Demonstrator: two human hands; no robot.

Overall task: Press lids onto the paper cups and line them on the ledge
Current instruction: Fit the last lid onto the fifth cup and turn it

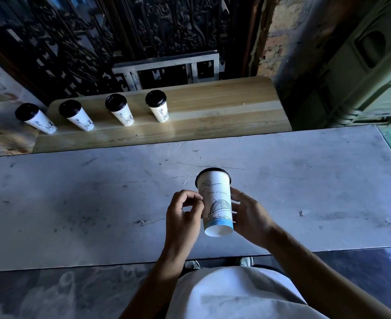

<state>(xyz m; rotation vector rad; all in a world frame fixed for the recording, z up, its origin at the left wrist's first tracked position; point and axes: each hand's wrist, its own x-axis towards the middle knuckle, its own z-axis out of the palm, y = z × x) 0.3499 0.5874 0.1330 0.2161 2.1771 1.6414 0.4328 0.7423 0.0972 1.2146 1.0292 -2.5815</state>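
Note:
A white paper cup (215,203) with a line drawing and a blue base is held over the grey table, tilted so its bottom faces me. A black lid (213,171) sits on its far end. My right hand (249,217) grips the cup's right side with spread fingers. My left hand (184,212) has curled fingers, and its fingertips touch the cup's left side. Several lidded cups stand in a row at the back: three on the wooden ledge (213,104), among them one (157,105) nearest its middle, and the leftmost cup (35,118) just off the ledge's left end.
The grey scratched table (75,203) spans the view in front of me. Behind the ledge stand a dark ornate metal grille (98,42) and a metal frame (167,65). A brick wall and a green moulded object (362,77) are at the right.

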